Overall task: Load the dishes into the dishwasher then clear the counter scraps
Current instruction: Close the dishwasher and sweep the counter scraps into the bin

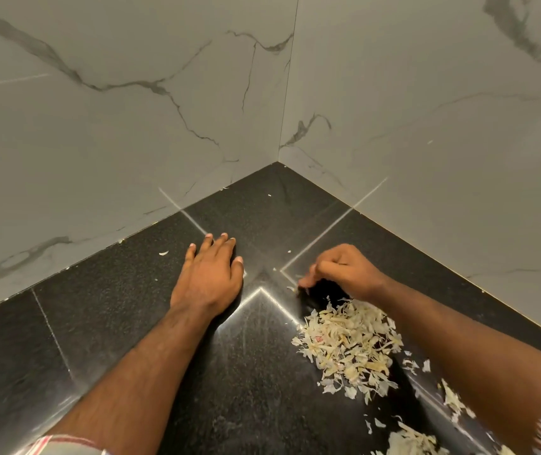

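Left hand (pixel 208 277) is flat, fingers spread on the counter (pixel 124 297) near the back corner; right hand (pixel 341 272) is curled, pinching at stray scraps. Main scraps pile (pixel 349 348) sits toward the right edge. I'd sweep strays into it before scooping.

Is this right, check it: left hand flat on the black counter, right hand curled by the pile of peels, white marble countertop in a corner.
One error: the countertop is black; the walls are white marble, the head view shows. Left hand, right hand and peels are as stated.
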A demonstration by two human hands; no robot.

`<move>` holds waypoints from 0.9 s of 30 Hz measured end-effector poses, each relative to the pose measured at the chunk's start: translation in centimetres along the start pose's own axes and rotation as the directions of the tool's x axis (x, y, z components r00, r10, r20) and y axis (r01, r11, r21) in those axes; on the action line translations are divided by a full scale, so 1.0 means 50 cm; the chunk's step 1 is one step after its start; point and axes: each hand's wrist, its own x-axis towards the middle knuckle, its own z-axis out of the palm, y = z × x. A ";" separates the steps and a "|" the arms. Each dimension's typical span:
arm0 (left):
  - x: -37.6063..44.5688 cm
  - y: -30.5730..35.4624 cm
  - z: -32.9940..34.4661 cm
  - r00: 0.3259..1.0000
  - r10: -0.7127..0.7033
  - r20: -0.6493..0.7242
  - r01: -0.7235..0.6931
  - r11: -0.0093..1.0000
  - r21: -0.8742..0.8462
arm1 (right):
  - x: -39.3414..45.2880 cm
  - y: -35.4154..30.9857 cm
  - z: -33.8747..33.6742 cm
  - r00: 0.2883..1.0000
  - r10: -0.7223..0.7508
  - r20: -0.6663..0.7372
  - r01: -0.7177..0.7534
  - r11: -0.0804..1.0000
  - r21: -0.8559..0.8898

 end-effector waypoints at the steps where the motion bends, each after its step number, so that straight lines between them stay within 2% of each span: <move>1: 0.000 0.002 0.001 1.000 0.001 0.001 -0.001 1.000 0.004 | -0.005 0.007 -0.022 0.998 -0.019 -0.059 0.022 0.999 0.044; 3: 0.001 0.002 0.001 1.000 -0.001 -0.002 0.001 1.000 0.002 | 0.014 0.011 -0.054 0.983 -0.039 -0.181 0.051 0.997 0.063; 5: 0.000 0.002 0.002 1.000 -0.004 -0.007 0.004 1.000 -0.003 | 0.039 0.003 -0.054 0.975 -0.003 -0.224 -0.001 1.000 -0.019; 7: 0.002 0.000 0.002 1.000 -0.009 -0.010 0.009 1.000 -0.002 | 0.045 -0.001 -0.022 0.987 0.049 -0.152 -0.058 0.997 -0.054; 10: 0.006 0.000 0.003 1.000 -0.011 -0.006 0.011 1.000 0.009 | 0.010 0.000 0.026 0.999 0.025 0.032 -0.022 0.998 -0.066; 12: 0.006 0.001 0.004 1.000 -0.009 -0.005 0.009 1.000 0.016 | -0.003 -0.008 0.028 0.998 -0.002 0.069 -0.001 0.999 0.051; 13: 0.007 0.000 0.004 1.000 -0.010 -0.005 0.010 1.000 0.016 | 0.004 -0.014 0.020 1.000 -0.014 0.014 0.013 0.996 0.087; 14: 0.006 0.000 0.003 1.000 -0.013 -0.004 0.013 1.000 0.010 | 0.021 -0.014 0.010 0.997 -0.016 -0.072 0.020 0.999 0.049; 16: 0.003 0.000 0.002 1.000 -0.015 -0.006 0.014 1.000 -0.001 | 0.059 -0.018 -0.004 0.987 -0.014 -0.160 -0.011 0.988 -0.157; 18: 0.006 0.001 0.001 1.000 -0.014 -0.008 0.014 1.000 -0.017 | 0.075 -0.030 0.019 0.998 0.018 -0.061 -0.036 0.949 -0.314; 20: 0.011 0.001 -0.001 1.000 -0.024 -0.010 0.024 0.999 -0.031 | 0.054 -0.042 0.062 0.994 -0.031 0.107 0.071 0.916 -0.394; 22: 0.008 -0.003 -0.002 1.000 -0.026 -0.017 0.024 0.997 -0.074 | 0.001 -0.065 0.093 0.965 -0.097 0.243 0.191 0.895 -0.402; 23: 0.002 -0.004 -0.004 0.999 -0.016 -0.033 0.012 0.992 -0.125 | -0.023 -0.070 0.098 0.957 -0.121 0.265 0.217 0.902 -0.374; 25: -0.011 -0.009 -0.016 0.995 -0.001 -0.101 -0.021 0.977 -0.211 | -0.055 -0.081 0.091 0.978 -0.116 0.176 0.164 0.943 -0.290; 27: -0.011 -0.039 -0.038 0.988 -0.014 -0.154 -0.005 0.992 -0.125 | -0.056 -0.085 0.080 0.995 -0.096 0.020 0.098 0.970 -0.222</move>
